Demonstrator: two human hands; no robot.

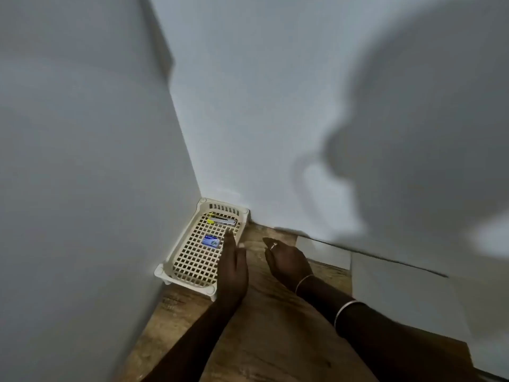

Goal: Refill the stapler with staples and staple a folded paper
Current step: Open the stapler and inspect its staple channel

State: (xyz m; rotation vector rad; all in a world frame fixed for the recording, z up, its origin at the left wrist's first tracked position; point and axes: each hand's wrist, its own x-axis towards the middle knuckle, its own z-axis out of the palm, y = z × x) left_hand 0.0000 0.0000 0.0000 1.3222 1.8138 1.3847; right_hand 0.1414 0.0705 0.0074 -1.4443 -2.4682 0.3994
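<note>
A cream lattice tray (190, 268) sits in the corner where two white walls meet. At its far end lies a silver stapler (223, 221) with a yellow part. A small blue staple box (211, 240) rests near the tray's middle. My left hand (233, 264) stretches flat over the tray's right rim, fingers apart, fingertips just right of the staple box and holding nothing. My right hand (286, 260), wearing a ring, hovers over the wooden surface to the right, fingers loosely spread and empty. White paper sheets (323, 250) lie along the wall at the right.
The wooden tabletop (264, 326) runs between the walls. A larger white sheet (399, 293) covers the right side. A large shadow of a person falls on the right wall.
</note>
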